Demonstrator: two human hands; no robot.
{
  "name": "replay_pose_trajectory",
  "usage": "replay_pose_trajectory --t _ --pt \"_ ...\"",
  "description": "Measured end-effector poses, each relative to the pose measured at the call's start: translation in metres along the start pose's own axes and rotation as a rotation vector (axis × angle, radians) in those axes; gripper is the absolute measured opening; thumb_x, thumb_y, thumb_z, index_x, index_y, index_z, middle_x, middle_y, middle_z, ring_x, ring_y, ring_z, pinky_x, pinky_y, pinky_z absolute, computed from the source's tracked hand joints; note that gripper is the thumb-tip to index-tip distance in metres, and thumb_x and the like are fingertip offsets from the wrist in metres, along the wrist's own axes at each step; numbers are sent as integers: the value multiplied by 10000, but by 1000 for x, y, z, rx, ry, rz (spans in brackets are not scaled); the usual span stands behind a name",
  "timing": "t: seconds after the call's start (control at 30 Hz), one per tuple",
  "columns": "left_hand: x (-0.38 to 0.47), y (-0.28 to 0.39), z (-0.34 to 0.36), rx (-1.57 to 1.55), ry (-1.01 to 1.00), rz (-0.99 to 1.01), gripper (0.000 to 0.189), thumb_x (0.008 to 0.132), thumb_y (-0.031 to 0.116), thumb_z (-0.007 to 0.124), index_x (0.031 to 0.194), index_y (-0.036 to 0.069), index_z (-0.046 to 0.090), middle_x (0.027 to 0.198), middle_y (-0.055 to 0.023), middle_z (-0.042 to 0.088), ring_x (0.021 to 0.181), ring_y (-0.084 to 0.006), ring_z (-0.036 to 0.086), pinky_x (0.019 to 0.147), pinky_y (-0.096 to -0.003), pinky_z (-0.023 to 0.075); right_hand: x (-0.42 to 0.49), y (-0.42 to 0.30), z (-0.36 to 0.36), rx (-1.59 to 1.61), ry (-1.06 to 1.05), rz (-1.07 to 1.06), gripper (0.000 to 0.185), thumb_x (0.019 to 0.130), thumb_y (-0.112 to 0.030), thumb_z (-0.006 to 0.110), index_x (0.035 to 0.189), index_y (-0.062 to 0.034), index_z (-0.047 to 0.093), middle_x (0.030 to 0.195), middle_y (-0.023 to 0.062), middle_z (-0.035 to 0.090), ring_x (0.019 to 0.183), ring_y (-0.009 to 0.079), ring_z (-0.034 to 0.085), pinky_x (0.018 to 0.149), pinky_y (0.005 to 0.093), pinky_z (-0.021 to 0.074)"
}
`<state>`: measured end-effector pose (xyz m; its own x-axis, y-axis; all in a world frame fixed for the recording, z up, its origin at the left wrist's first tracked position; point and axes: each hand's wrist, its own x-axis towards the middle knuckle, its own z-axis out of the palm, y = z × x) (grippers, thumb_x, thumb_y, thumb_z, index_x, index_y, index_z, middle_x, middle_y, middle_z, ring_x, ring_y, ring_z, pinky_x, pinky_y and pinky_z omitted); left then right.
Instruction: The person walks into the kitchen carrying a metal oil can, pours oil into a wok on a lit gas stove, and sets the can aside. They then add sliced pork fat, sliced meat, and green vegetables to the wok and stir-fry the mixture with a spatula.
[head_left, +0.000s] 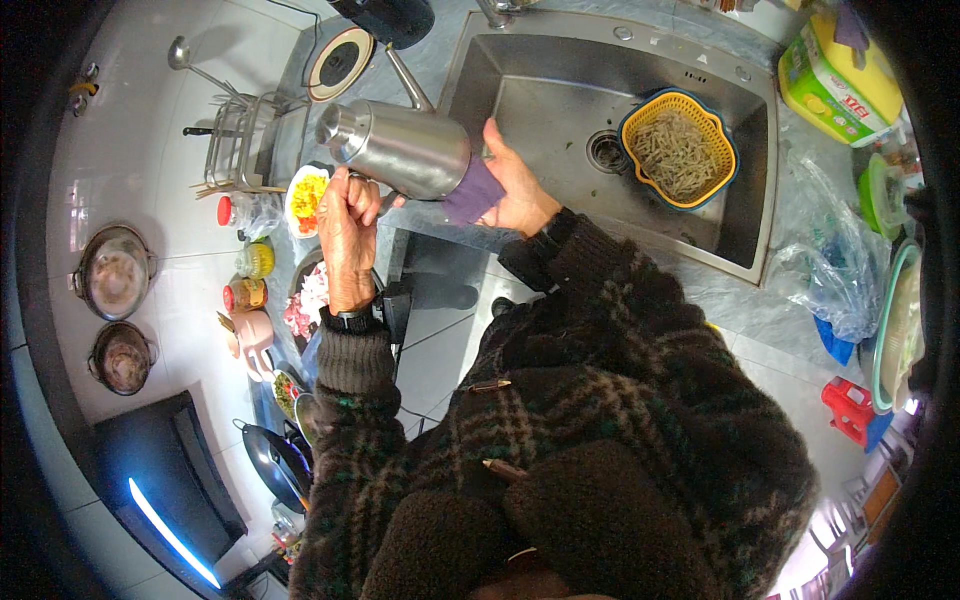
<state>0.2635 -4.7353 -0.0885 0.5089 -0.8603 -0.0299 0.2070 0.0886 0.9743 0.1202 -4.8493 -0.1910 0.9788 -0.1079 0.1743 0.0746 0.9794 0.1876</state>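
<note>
A stainless steel long-spouted kettle lies tilted on its side in the air, its neck to the left and its spout angled toward the back. My left hand is closed around its handle. Against the kettle's base, my right hand presses a purple cloth, thumb raised and the other fingers partly hidden. To the right, a yellow and blue colander basket stands in the steel sink, holding thin pale brown strips. A white plate of chopped yellow and red food is just left of my left hand.
A utensil rack, jars and a wok line the left counter. Chopped pink and white food sits beside my left wrist. Right of the sink are a yellow detergent jug and a clear plastic bag.
</note>
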Motion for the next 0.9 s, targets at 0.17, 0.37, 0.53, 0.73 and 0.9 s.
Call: replay_pose_trajectory --t 0.17,0.37,0.53,0.73,0.9 --pt "-4 -5 -2 2 37 -34 394 969 257 418 616 130 298 538 34 232 486 -87 217 475 -265 323 -34 -17 7 -57 -27 2 931 799 -750 351 1164 95 487 1090 190 585 875 276 612 726 391 525" --pt "-18 -10 9 -26 77 -10 395 977 262 405 623 133 288 539 47 208 473 -72 180 433 -234 210 -23 -27 16 -406 292 -364 698 879 -616 401 1176 6 513 1112 129 599 1019 256 586 888 369 474" --pt "-29 -17 1 -38 135 2 374 967 272 411 630 135 326 537 47 232 472 -68 219 530 -278 415 26 -11 7 -335 278 -324 563 933 -521 385 1191 -38 513 1174 124 579 1064 241 567 951 382 438" --pt "-62 -21 -27 -79 381 65 370 963 278 414 631 131 347 538 44 256 473 -68 246 547 -287 456 49 54 -15 -893 310 -306 568 961 -479 361 1309 -32 397 1285 82 483 1152 178 481 984 328 376" --pt "-101 -17 -56 -21 553 132 381 956 296 429 617 138 352 533 54 272 470 -61 242 531 -258 429 54 119 -33 -937 228 -257 601 959 -461 387 1365 -21 333 1348 56 430 1222 163 413 1034 314 309"
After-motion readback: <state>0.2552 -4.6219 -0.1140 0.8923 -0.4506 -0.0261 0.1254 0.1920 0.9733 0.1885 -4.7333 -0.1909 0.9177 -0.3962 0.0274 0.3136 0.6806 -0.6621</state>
